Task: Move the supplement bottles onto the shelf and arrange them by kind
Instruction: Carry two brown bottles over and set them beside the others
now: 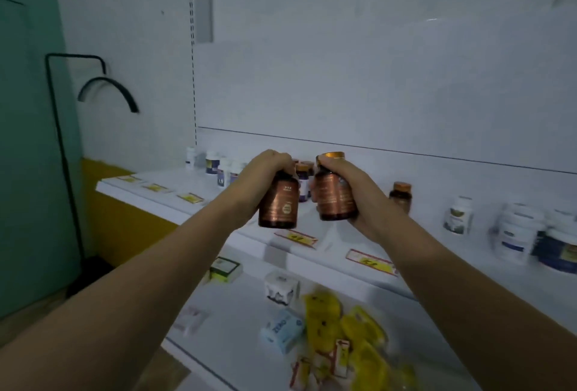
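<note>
Hovering mid-frame just above the shelf [175,183], the left hand [269,169] has its grip clamped over the cap of one amber bottle [278,206] and the right hand [352,191] wraps a second bottle [334,195], likely bound for the matching bottles [302,177] standing behind, kind with kind.

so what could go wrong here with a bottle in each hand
1. The left hand grips its amber bottle only around the top, so it might slip.
2. With the right hand gripping a second bottle, neither hand is free to steady the small bottles standing behind on the shelf, which could get knocked over.
</note>
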The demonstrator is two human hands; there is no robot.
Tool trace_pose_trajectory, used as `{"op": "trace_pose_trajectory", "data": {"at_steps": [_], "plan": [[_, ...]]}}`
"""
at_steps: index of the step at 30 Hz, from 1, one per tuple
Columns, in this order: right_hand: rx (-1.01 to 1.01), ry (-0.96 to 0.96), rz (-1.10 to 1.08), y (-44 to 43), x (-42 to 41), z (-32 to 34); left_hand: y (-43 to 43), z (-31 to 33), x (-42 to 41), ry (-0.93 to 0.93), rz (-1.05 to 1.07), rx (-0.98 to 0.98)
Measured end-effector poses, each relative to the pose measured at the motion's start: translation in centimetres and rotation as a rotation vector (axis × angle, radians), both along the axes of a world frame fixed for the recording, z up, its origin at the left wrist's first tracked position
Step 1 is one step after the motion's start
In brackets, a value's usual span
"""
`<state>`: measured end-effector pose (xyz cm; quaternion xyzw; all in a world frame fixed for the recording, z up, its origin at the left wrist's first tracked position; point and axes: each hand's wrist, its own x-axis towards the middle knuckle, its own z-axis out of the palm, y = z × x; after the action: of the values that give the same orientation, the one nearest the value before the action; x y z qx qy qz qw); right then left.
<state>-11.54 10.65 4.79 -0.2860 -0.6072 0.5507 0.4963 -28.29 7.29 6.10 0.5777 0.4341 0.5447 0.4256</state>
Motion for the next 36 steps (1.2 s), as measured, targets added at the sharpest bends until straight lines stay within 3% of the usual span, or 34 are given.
{"op": "trace_pose_trajectory", "data": {"at_steps": [5, 9, 12, 20, 27, 36], "plan": [[-0.017, -0.013, 0.031, -0.7, -8.9, -0.6, 1.0, -0.2, -8.2, 0.049, -0.034, 0.001], [-0.064, -0.024, -0.069, -0.3, -10.0, -0.6, 3.4, -0.2, -9.2, -0.004, -0.085, 0.005], [-0.057, -0.030, -0.192, 0.4, -7.1, -0.6, 5.3, -0.5, -6.9, -0.023, -0.160, 0.007], [-0.064, -0.156, -0.552, 2.2, 5.4, -1.1, 9.8, -1.1, 4.6, 0.154, -0.326, 0.074], [-0.100, -0.238, -0.694, 5.7, 13.1, -2.4, 14.9, -1.6, 12.8, 0.331, -0.335, 0.147], [-0.163, -0.318, -0.811, 12.1, 16.2, -4.7, 20.2, -3.4, 17.5, 0.675, -0.288, 0.287]]}}
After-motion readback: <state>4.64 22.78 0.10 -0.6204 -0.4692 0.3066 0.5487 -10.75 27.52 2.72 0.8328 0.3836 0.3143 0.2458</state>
